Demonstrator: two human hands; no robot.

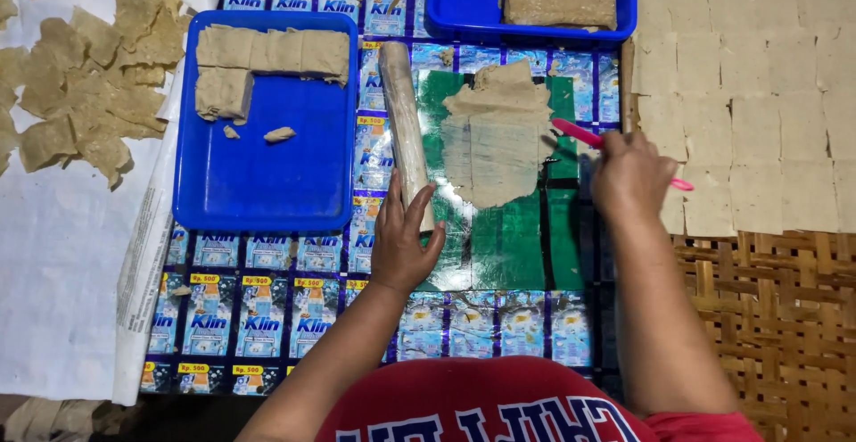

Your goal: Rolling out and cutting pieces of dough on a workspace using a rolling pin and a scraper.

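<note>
A thin sheet of flattened beige dough (497, 134) lies on a green plastic sheet (499, 246) in front of me. My right hand (631, 177) grips a pink-handled knife (578, 132) whose tip rests at the dough's right edge. Left of the dough lies a plastic-wrapped rolling pin (403, 121), and my left hand (403, 244) rests on its near end with the fingers spread over it.
A blue tray (259, 183) at the left holds dough blocks (267, 51). Another blue tray (464, 5) at the top holds a dough slab. Cut squares (758, 94) cover a woven mat (785, 317) at the right. Irregular dough pieces (80, 76) lie on white paper at the left.
</note>
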